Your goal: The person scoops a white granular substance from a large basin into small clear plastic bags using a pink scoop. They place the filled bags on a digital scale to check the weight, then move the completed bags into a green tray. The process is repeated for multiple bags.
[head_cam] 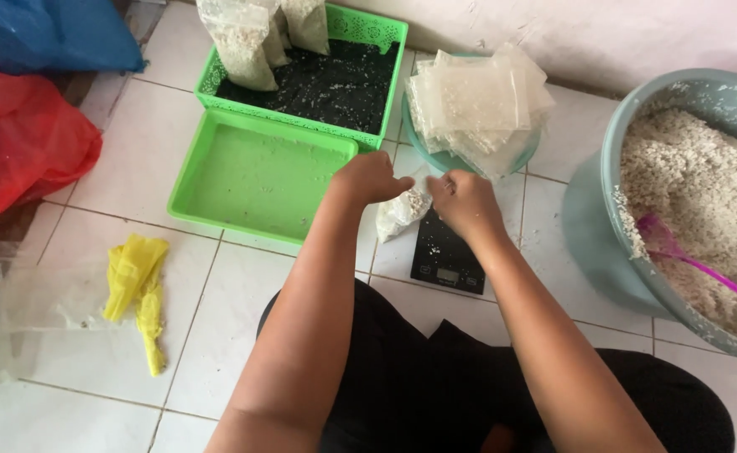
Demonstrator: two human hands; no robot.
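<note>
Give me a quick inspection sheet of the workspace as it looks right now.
Surface: white tiled floor, scattered grains by the scale.
Job's things: small clear bag of white grains held over black kitchen scale; basin of white grains with pink scoop; stack of empty clear bags; green basket with filled bags; empty green tray.
Clutter: yellow plastic; red bag; blue bag.
Grippers: left hand and right hand both pinch the small bag.
Cables: nothing seen.
Surroundings: pale wall.
</note>
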